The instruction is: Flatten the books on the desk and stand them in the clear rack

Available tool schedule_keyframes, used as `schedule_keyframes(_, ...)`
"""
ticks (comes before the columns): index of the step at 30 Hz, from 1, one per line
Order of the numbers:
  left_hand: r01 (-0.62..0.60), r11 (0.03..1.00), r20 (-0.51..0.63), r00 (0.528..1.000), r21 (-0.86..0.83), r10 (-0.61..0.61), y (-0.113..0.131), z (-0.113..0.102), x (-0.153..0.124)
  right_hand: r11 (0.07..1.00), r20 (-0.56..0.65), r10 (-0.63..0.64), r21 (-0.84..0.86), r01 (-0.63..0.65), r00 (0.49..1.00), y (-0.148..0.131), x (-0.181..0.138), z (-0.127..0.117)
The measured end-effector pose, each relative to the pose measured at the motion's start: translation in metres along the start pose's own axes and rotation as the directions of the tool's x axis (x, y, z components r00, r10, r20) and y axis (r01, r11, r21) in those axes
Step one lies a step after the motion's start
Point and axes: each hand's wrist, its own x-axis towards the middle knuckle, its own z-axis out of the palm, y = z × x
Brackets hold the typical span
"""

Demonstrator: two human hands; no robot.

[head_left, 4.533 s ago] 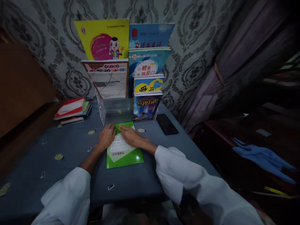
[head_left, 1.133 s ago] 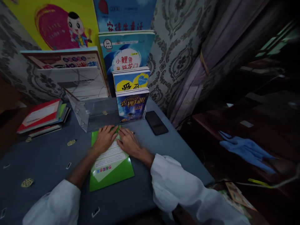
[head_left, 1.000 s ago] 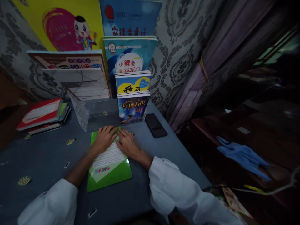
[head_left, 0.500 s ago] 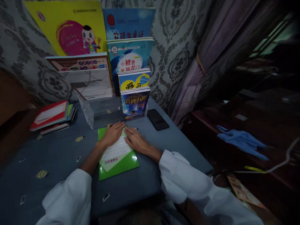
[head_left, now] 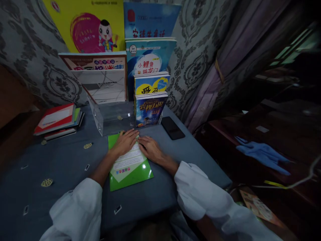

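Left hand [head_left: 126, 142] flat, fingers stretched over the green book [head_left: 130, 162]; right hand [head_left: 151, 149] curled beside it, pinching or not, too dim to tell! Pressing down, it seems; any lift would call for fingertips under a free edge. Book lies on the table [head_left: 160, 187], long axis running towards the clear rack [head_left: 110, 129], title [head_left: 122, 170] nearest the person.

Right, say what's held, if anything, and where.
Nothing is clearly gripped: the left hand lies flat on the green book near its far edge; whether the right hand pinches that edge can't be told.
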Motion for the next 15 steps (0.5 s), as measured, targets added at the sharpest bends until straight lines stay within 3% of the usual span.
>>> schedule_keyframes(9,0.005,1.0,0.006,1.0,-0.023,-0.005,0.0007,-0.0019,-0.0001,0.999,0.003,-0.033,0.024,0.033,0.999,0.0024,-0.0007,-0.003)
schedule_keyframes(15,-0.055,0.997,0.001,0.998,-0.048,0.055,0.0029,-0.0061,-0.0028,1.0,-0.026,-0.024,-0.016,0.024,0.999,-0.0047,-0.0056,-0.0081)
